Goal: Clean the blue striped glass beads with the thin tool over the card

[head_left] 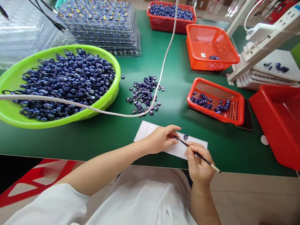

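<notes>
Over a white card strip [145,129] at the table's front, my left hand [161,138] pinches a small dark blue glossy piece [176,137] between thumb and fingers. My right hand [199,159] is closed around a thin black brush-like tool [203,158] with a pale end, held like a pen. Its fine tip meets or nearly meets the small piece; I cannot tell which. A second dark blue piece [186,137] rests on the card close to my left fingertips. Beyond the card lies a loose pile of similar pieces [145,90].
A white cable [112,113] droops across the pile and a green basket [93,118] heaped with dark blue looped pieces. Clear trays [131,40] are stacked behind. On the right are a small red basket [217,117], an orange basket [201,47] and a large red bin [269,125].
</notes>
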The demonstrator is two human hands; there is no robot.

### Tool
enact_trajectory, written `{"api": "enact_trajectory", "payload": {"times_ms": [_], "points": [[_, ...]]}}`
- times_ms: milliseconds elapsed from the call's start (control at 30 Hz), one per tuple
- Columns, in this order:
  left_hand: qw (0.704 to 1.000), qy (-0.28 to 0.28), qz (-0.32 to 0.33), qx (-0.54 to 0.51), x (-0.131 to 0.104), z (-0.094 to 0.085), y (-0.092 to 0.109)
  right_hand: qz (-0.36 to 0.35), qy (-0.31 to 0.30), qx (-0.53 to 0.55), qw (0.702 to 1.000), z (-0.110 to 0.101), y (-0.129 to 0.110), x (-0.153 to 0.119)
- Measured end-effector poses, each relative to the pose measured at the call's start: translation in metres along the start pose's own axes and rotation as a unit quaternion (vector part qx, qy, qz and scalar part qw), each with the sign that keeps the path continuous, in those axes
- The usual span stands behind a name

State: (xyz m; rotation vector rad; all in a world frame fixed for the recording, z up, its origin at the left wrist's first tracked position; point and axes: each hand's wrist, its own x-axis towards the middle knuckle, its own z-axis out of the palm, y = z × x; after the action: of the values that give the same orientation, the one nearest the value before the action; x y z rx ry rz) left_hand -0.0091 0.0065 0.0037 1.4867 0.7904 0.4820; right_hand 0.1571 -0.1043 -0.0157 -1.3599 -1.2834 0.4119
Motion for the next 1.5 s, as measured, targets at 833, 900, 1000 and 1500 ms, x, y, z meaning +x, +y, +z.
{"api": "enact_trajectory", "payload": {"times_ms": [833,900,1000,1500], "points": [[0.992,-0.017,0.052,0.112,-0.002,-0.005,0.001,0.068,0.050,-0.004,0.996,0.005,-0.002,0.001],[0.991,-0.011,0.058,0.119,-0.003,-0.003,0.001,0.072,0.055,-0.011,0.996,0.005,-0.001,0.000],[0.987,0.016,0.070,0.145,-0.003,-0.006,0.003,0.073,0.081,0.012,0.994,0.005,-0.001,0.002],[0.846,0.186,0.164,0.473,0.004,-0.019,0.019,0.095,0.299,0.142,0.939,0.004,-0.009,0.013]]}}
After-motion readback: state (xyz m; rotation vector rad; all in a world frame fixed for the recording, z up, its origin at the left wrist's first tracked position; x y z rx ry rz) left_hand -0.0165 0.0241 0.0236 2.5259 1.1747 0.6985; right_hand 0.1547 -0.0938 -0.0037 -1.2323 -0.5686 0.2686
